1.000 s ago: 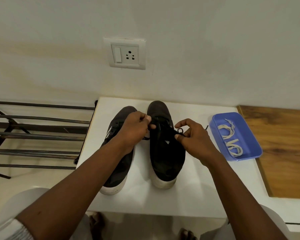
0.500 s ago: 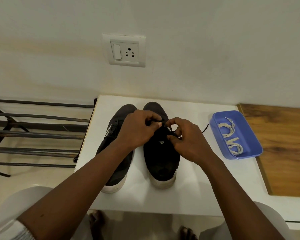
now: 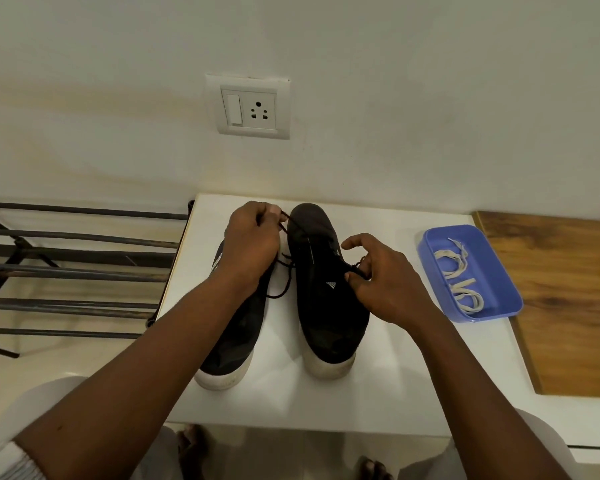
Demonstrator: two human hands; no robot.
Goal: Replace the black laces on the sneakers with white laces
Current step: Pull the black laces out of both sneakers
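Note:
Two black sneakers with white soles stand side by side on a white table [image 3: 378,393], toes pointing away from me. My left hand [image 3: 252,245] hovers over the left sneaker [image 3: 234,341] and pinches one end of the black lace [image 3: 284,271], drawn out to the upper left. My right hand [image 3: 383,282] rests on the right sneaker [image 3: 326,296] and pinches the other lace end at the shoe's right side. White laces [image 3: 459,275] lie coiled in a blue tray [image 3: 430,258] to the right.
A metal shoe rack [image 3: 66,268] stands left of the table. A wooden board [image 3: 568,299] lies to the right of the blue tray. A wall socket [image 3: 248,107] is on the wall behind. My bare feet show below the table's near edge.
My hands have moved apart: the left one went up and left with a lace end, the right one went right, and the black lace is drawn out of the right sneaker.

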